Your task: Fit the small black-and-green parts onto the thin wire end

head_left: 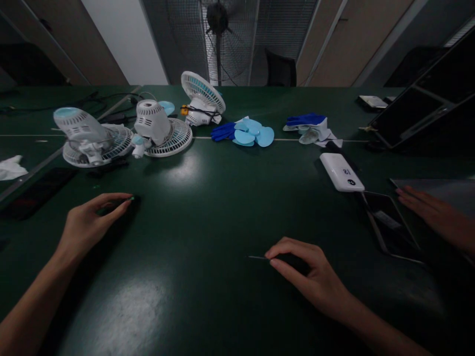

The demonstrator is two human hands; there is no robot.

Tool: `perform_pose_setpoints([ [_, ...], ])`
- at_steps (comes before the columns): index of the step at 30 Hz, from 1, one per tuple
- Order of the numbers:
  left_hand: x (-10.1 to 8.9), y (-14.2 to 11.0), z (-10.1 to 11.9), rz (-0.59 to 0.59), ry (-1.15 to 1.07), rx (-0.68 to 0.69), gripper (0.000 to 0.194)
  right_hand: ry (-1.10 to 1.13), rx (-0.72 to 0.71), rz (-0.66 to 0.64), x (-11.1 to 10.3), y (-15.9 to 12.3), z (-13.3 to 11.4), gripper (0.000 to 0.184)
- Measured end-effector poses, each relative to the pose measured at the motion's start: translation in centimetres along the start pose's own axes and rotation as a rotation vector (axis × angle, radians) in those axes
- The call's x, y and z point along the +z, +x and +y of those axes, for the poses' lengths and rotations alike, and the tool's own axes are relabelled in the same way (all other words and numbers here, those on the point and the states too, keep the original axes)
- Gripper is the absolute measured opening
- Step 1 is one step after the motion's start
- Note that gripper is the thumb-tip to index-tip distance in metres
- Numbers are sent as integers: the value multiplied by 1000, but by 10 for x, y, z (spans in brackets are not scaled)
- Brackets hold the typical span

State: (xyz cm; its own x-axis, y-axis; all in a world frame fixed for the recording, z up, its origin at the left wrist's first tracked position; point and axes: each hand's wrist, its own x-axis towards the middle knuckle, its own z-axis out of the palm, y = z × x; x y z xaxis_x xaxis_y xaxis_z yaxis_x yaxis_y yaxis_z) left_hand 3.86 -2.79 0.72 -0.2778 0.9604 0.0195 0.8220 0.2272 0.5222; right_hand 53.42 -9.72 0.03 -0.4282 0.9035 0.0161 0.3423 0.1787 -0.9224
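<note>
My left hand (89, 220) is over the left side of the green table, its thumb and forefinger pinched. A tiny green piece (132, 198) shows at their tips, too small to identify. Right of the middle, my right hand (311, 274) pinches a thin metal pin (257, 257) that points left, close to the tabletop. Most of its length shows beyond the fingertips; the end inside the grip is hidden. The two hands are well apart. Nearest beyond my left hand are fan bodies with white grilles, one of them a white fan (154, 121) lying face down.
Another fan (91, 136) lies at far left, and one fan (202, 99) stands tilted behind. Blue fan blades (254, 132) rest by blue gloves (223, 131). At right are a white power bank (342, 172), a phone (391, 225) and another person's hand (434, 210).
</note>
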Motion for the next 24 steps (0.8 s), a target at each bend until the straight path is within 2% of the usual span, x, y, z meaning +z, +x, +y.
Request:
perform_pose_setpoints([
  [5,-2,-2,7,18,-14,-38,55,-6,7,1,0,1,0,15],
  [11,-3,1,3,-48,-92,-104,55,2,5,-5,0,1,-1,15],
  [24,-1,11,8,12,-333,-284,54,-23,-4,6,1,1,-1,14],
])
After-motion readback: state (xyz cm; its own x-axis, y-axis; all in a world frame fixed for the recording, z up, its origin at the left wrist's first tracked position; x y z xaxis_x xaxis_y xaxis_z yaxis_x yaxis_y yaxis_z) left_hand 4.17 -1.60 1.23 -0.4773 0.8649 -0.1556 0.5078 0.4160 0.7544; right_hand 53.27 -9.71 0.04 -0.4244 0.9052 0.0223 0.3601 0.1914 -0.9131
